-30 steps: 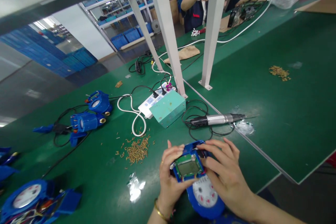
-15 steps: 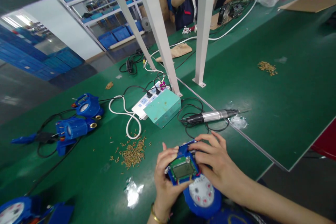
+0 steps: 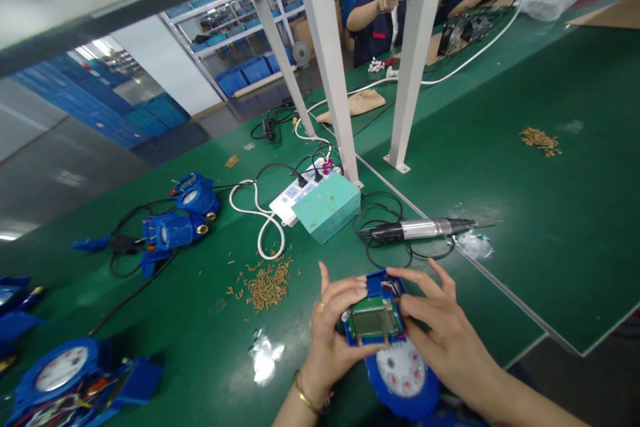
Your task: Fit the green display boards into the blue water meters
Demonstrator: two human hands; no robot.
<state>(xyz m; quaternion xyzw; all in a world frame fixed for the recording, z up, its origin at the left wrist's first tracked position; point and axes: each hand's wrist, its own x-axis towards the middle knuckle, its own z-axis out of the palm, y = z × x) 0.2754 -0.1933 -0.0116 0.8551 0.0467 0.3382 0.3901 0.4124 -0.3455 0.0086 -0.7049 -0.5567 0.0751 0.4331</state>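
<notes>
A blue plastic meter housing with a green circuit board and grey LCD screen is between my hands, just above a round white meter dial in a blue body. My left hand grips the housing from the left, thumb along its lower edge and fingers on top. My right hand is at the right side, its index finger on the upper corner and other fingers bent against the edge, near thin wires. Whatever the right fingertips pinch there is hidden.
Beyond my hands lie an electric screwdriver, a teal box and a power strip. Loose brass screws are heaped left of my hands. Several blue meters stand farther left. White posts rise from the table; a person is behind.
My view has swung left, so the table things appear farther right and more meters show at lower left. Both hands keep their hold on the housing; the right fingers have shifted slightly.
</notes>
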